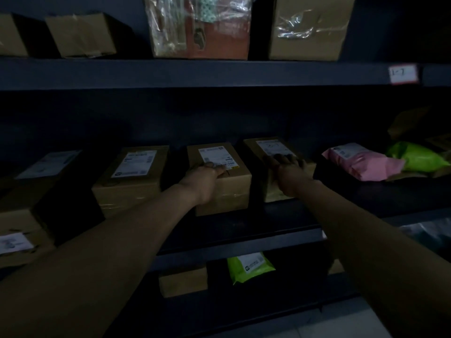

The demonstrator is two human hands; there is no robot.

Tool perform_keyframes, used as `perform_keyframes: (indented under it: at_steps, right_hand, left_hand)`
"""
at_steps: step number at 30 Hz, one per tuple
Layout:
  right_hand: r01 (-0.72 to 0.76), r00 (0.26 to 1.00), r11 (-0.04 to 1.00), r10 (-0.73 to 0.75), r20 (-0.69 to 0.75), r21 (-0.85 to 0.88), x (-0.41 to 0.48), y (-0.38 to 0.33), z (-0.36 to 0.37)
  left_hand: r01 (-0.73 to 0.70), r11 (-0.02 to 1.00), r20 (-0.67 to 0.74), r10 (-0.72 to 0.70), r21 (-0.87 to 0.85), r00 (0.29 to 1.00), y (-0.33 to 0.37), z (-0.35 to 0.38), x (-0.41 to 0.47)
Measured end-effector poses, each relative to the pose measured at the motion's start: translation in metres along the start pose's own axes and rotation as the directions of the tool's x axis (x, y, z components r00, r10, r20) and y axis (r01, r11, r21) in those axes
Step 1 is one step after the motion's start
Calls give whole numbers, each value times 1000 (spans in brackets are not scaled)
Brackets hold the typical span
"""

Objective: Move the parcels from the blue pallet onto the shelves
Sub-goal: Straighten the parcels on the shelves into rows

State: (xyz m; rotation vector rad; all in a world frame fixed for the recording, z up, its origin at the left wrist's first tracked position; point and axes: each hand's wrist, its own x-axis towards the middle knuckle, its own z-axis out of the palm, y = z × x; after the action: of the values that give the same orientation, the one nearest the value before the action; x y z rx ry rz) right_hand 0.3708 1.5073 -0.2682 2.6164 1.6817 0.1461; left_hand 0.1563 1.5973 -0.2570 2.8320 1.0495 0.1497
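Cardboard fills the dim middle shelf point(244, 247), where labelled parcels stand in a row. The left hand point(202, 181) rests on the near left corner of the centre box point(231, 191). Its fingers point(217, 169) lie close together across the top, at the near edge of the white label. Whether the hand grips the box's left side cannot be told, since that side is in shadow. At three o'clock from this box, just apart from it, stands the right box point(251, 148). The right hand point(290, 172) lies flat on its top with fingers point(285, 157) straight and slightly spread, holding nothing. At nine o'clock from the centre box sits another brown box point(129, 181). Towards three o'clock along the shelf lie a pink mailer point(361, 164) and, touching it, a green mailer point(415, 159). At twelve o'clock the upper shelf point(195, 74) carries further boxes and a plastic-wrapped parcel point(197, 28). At six o'clock, on the lower level, lie a second green mailer point(249, 267) and a small box point(183, 281)
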Motion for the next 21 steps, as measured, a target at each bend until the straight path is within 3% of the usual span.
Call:
perform_keyframes:
  at_steps: [6, 10, 16, 18, 21]
  right_hand:
    - [-5, 999, 1000, 5, -39, 4, 7, -3, 3]
    - [-32, 999, 999, 33, -32, 38, 8, -3, 2]
    - [-103, 995, 990, 102, 14, 101, -4, -15, -7]
    - [-96, 986, 982, 115, -117, 162, -14, -29, -14]
    - [83, 934, 981, -14, -357, 178, -29, -66, -29]
  left_hand:
    - [24, 1000, 4, -24, 5, 1000, -1, 4, 8]
    - [56, 993, 26, -59, 101, 998, 1, 4, 4]
    - [0, 968, -171, 44, 249, 984, -13, 0, -41]
    - [2, 964, -198, 52, 266, 979, -26, -8, -57]
    - [60, 963, -224, 1, 264, 975, -48, -21, -78]
